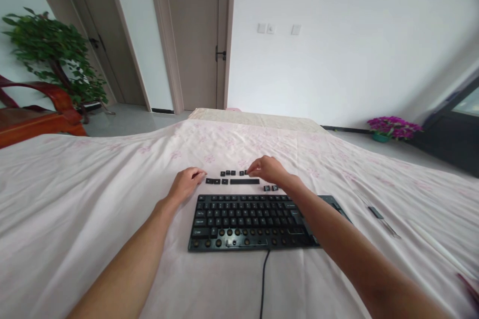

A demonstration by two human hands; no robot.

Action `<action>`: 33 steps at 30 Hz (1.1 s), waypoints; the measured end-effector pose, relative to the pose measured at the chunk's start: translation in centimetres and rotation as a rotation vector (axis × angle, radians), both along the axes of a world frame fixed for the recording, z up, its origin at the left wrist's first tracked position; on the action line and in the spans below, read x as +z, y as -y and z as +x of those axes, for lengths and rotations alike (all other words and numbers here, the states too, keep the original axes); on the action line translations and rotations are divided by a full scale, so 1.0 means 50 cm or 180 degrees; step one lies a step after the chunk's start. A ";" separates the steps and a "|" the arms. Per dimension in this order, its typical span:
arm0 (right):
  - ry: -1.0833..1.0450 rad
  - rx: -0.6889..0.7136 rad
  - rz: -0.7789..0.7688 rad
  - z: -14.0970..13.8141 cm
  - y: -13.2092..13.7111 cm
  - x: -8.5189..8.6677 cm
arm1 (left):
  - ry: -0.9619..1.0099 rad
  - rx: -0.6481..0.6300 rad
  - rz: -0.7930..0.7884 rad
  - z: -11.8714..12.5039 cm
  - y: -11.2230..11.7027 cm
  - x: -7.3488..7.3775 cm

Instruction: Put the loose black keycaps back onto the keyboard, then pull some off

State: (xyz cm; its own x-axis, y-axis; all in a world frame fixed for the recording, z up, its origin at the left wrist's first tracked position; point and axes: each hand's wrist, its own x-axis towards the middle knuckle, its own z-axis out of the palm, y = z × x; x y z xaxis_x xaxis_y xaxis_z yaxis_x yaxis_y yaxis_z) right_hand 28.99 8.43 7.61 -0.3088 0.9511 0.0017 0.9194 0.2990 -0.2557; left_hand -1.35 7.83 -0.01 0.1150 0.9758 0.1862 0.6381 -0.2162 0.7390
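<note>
Reaching over the keyboard (pixel 239 212) in the head view, the right hand (pixel 270 168) bends its fingers down at the end of a short row of loose black keycaps (pixel 233 173). Its fingertips seem to touch the last one, though they cover it partly, so whether they pinch it cannot be made out. The left hand (pixel 186 182) rests on the pink cloth (pixel 112 174) just beside the leftmost keycaps, thumb and forefinger close together; whether anything is between them cannot be told.

The long spacebar (pixel 244 181) lies on the cloth between the hands, beyond the keyboard's far edge, with two more keycaps near its right end. The keyboard lies flat, its lower rows showing round bare key seats along the near edge; its cable (pixel 264 284) runs toward the person. A thin tool (pixel 375 212) with a dark handle lies off the keyboard's right end, toward the cloth's right edge.
</note>
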 end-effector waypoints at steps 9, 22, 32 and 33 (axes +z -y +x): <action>0.0398 0.0199 -0.0230 0.118 0.027 0.001 | -0.0152 0.0044 0.0012 0.004 0.004 0.001; 0.0219 0.0003 -0.0037 0.134 0.013 -0.032 | -0.0186 0.0001 0.0074 0.004 0.003 0.000; 0.0146 -0.0223 0.0110 0.135 0.008 -0.029 | -0.0264 0.0022 0.0101 0.004 0.007 0.004; 0.0088 -0.0314 0.0114 0.142 0.012 -0.025 | -0.0275 0.0018 0.0113 0.003 0.007 0.004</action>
State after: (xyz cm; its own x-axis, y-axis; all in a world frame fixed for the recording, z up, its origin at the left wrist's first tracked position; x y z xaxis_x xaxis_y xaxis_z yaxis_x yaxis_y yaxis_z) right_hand 36.08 7.83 6.34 -0.2141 0.9764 0.0291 0.9513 0.2152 -0.2206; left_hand -1.18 7.50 0.18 0.1265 0.9695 0.2101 0.7004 -0.2373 0.6731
